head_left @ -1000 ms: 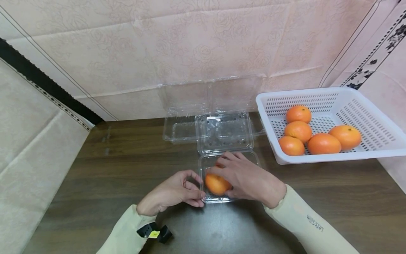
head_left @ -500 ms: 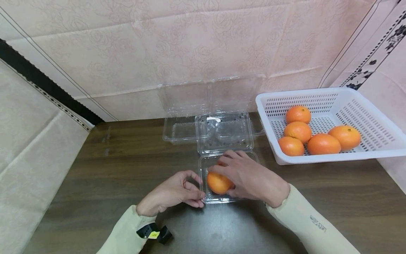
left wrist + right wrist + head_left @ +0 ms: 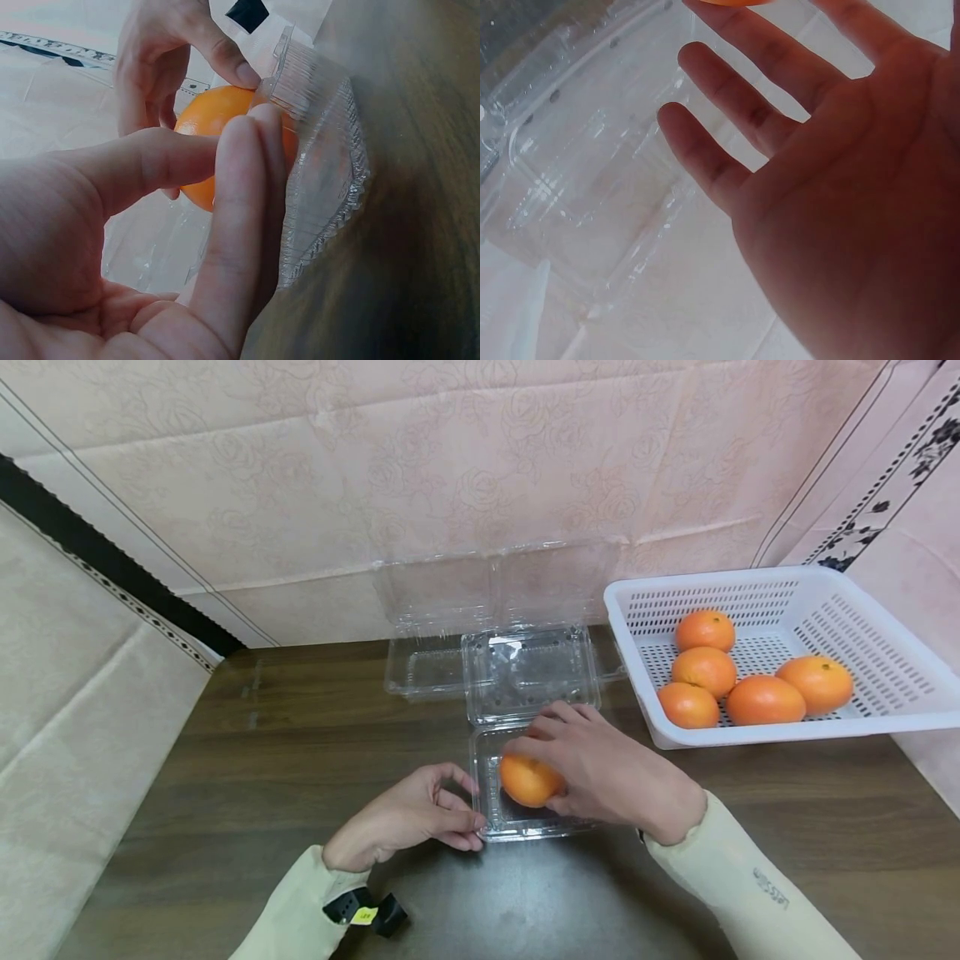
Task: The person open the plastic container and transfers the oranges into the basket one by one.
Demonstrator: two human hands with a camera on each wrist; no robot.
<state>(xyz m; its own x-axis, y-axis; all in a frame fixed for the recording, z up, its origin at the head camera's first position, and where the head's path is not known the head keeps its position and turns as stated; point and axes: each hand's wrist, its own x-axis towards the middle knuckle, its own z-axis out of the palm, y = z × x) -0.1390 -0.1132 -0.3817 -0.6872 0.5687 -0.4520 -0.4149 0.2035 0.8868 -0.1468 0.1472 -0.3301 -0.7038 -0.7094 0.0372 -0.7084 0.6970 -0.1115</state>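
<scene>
An orange (image 3: pixel 529 781) is over the near tray of an open clear plastic clamshell box (image 3: pixel 525 832); whether it touches the tray's floor I cannot tell. My right hand (image 3: pixel 600 768) grips it from the right, thumb on the near side and fingers over the far side. Only a sliver of the orange (image 3: pixel 214 109) shows between the hands in the left wrist view. At the box's near left corner, my left hand (image 3: pixel 416 810) pinches the rim between thumb and fingers. The right wrist view shows the right palm (image 3: pixel 840 202) with fingers spread and the clear plastic beyond.
A white perforated basket (image 3: pixel 750 741) at the right holds several oranges (image 3: pixel 765 699). More clear plastic boxes (image 3: pixel 423 668) stand behind the open one, against the cloth-covered wall (image 3: pixel 450 468). Brown wood-grain tabletop (image 3: pixel 247 793) lies to the left.
The right hand has shifted the orange a little to the right and away from me within the near tray. My left hand and the box have stayed in place.
</scene>
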